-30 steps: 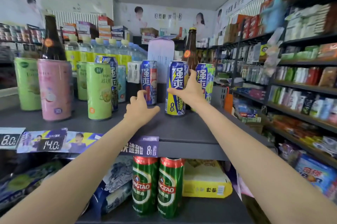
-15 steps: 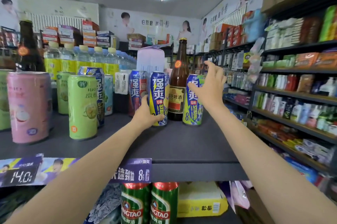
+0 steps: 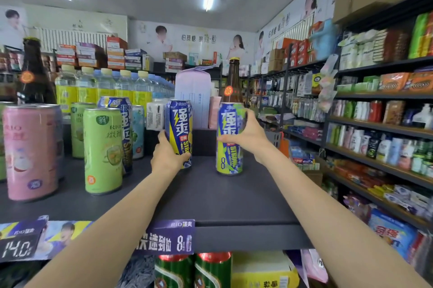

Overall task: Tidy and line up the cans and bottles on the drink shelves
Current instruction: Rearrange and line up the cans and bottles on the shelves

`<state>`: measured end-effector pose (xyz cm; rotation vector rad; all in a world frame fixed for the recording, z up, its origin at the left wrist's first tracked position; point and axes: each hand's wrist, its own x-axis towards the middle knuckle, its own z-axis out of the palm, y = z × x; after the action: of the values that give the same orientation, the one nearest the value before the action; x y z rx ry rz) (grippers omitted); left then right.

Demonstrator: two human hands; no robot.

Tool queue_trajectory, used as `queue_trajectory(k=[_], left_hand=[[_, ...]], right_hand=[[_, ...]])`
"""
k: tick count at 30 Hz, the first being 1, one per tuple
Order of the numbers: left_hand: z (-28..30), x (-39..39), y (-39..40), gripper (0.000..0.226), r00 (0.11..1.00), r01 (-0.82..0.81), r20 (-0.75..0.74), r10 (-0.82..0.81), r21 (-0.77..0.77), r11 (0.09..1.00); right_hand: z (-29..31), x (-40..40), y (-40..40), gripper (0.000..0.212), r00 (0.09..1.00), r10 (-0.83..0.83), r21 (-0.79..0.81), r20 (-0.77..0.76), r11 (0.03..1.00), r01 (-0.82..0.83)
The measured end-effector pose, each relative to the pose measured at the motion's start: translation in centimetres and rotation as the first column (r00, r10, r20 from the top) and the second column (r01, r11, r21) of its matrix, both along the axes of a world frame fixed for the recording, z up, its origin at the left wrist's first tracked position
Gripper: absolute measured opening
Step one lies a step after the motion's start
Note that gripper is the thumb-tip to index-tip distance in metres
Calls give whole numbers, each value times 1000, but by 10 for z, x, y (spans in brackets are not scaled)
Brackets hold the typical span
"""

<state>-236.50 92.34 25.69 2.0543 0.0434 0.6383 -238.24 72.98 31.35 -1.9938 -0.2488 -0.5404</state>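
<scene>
A purple price tag (image 3: 167, 238) hangs below; packaged goods fill the right-hand racks (image 3: 384, 123).

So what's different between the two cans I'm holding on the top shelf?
The can in the left hand is blue with a yellow lower half; the can in the right hand is blue over lime green. The left hand grips its can low down, the right hand grips its can around the middle. The right can shows a large 8 near its base. Both stand upright on the dark shelf and share the same tall shape.
</scene>
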Motion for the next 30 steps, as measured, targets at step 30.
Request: queue_trajectory(k=[30], left_hand=[[13, -11, 0, 98, 952, -175, 295, 85, 292, 940]], right_hand=[[27, 62, -25, 75, 983, 183, 265, 27, 947, -184]])
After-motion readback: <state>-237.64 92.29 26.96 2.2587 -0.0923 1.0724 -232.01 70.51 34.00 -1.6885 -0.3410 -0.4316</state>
